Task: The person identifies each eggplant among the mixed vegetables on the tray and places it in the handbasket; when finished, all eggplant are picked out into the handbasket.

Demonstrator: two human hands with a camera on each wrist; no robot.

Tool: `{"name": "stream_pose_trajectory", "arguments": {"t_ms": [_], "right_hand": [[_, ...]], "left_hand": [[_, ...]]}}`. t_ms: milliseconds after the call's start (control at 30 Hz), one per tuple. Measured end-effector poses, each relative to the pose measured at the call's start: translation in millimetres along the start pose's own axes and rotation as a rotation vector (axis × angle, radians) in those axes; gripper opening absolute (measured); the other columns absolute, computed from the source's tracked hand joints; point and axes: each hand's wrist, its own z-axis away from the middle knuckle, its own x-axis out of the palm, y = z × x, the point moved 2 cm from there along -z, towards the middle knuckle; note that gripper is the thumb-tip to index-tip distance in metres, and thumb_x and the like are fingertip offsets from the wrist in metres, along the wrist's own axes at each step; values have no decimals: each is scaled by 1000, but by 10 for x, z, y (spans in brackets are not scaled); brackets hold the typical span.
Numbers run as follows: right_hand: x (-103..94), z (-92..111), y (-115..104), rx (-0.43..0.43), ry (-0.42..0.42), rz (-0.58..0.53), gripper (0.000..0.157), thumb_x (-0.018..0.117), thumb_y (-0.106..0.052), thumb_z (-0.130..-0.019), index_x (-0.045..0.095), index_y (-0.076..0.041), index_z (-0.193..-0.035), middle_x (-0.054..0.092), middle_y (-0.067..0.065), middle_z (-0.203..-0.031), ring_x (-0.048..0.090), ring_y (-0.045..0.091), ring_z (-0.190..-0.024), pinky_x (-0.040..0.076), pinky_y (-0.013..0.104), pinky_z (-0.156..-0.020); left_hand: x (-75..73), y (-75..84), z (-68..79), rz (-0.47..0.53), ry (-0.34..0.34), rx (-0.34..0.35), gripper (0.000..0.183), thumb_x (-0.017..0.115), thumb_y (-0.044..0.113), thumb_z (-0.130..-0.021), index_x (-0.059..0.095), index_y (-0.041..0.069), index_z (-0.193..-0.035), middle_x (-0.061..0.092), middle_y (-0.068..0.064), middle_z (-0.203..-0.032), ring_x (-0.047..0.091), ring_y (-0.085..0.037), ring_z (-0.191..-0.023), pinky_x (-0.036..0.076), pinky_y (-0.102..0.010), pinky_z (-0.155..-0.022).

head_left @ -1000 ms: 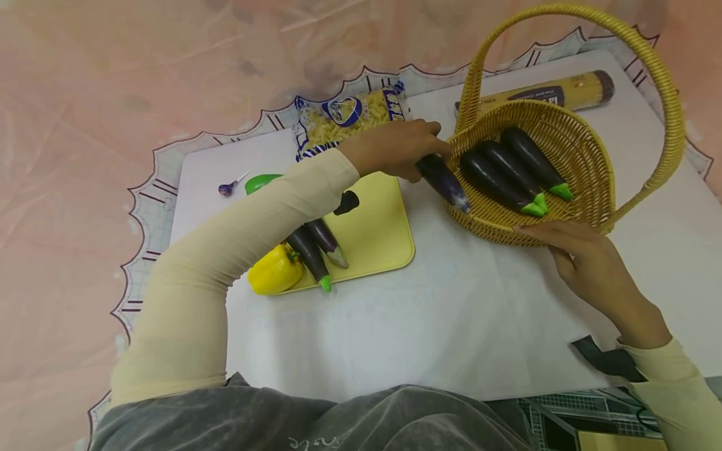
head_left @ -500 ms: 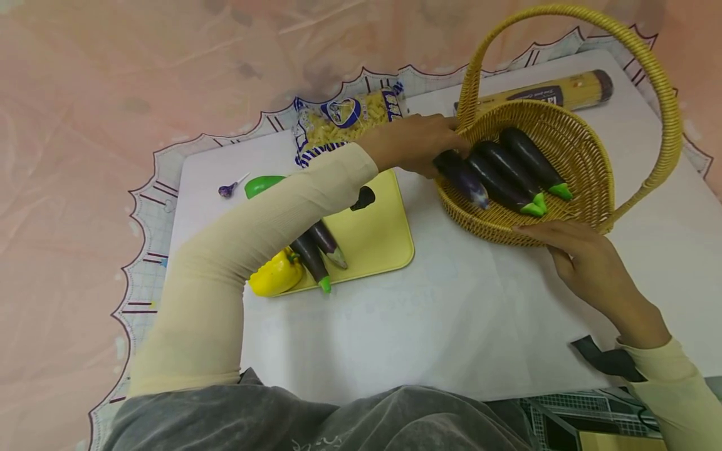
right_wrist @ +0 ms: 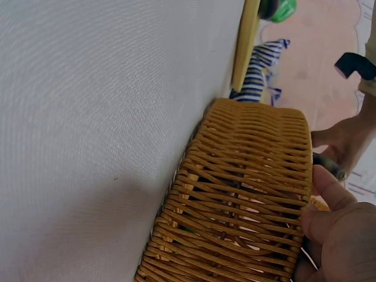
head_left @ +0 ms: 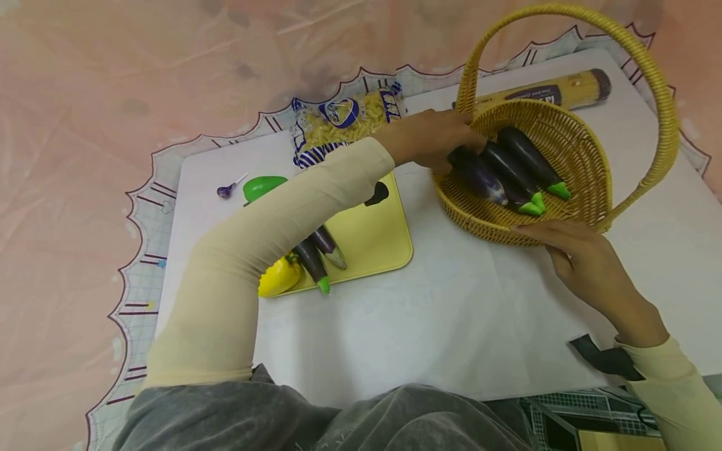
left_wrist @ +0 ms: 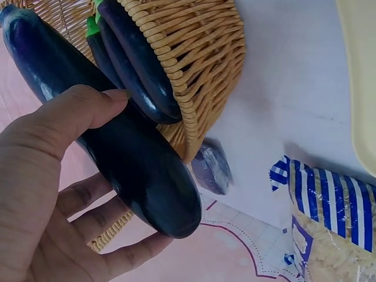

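My left hand (head_left: 437, 139) grips a dark purple eggplant (head_left: 479, 175) over the left side of a yellow wicker basket (head_left: 470, 227). In the left wrist view the thumb lies across this eggplant (left_wrist: 141, 158), with fingers beneath it. Inside the basket lie more eggplants (head_left: 527, 153) with green stem ends, partly covered by the held one. My right hand (head_left: 586, 257) holds the basket's near rim; the right wrist view shows thumb and fingers at the wicker edge (right_wrist: 302, 176).
Left of the basket, a yellow tray (head_left: 375, 241) bears eggplants (head_left: 310, 258) and a yellow bell pepper (head_left: 280, 277). A green vegetable (head_left: 264, 186) is partly behind the left sleeve. A pasta bag (head_left: 361, 119), spaghetti pack (head_left: 578, 89) and lollipop (head_left: 225, 190) lie farther back.
The left hand has carried its eggplant rightward, from the basket's left rim to over the eggplants inside. The right hand stays on the near rim.
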Motion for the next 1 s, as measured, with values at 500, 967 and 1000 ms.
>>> {"name": "stream_pose_trajectory", "arguments": {"t_ms": [500, 967, 1000], "right_hand": [[-7, -2, 4, 10, -19, -5, 54, 68, 21, -76, 72, -12, -119, 70, 15, -110, 62, 36, -102, 46, 53, -83], [-3, 3, 1, -4, -4, 0, 54, 69, 21, -75, 73, -12, -117, 70, 13, -110, 62, 34, -101, 45, 46, -85], [-2, 7, 4, -3, -4, -1, 53, 69, 21, -75, 73, -12, -117, 70, 14, -110, 62, 34, -101, 45, 46, -84]], "left_hand": [[-69, 74, -186, -22, -31, 19, 50, 65, 22, -94, 49, 22, -141, 44, -8, -142, 46, -23, -123, 45, -38, -101], [-76, 124, -337, -43, -8, 34, 51, 67, 23, -93, 51, 21, -141, 48, -6, -140, 46, -19, -123, 42, -32, -102], [-81, 134, -349, -48, -8, 33, 52, 67, 24, -93, 51, 21, -142, 48, -6, -141, 47, -19, -123, 42, -32, -103]]}}
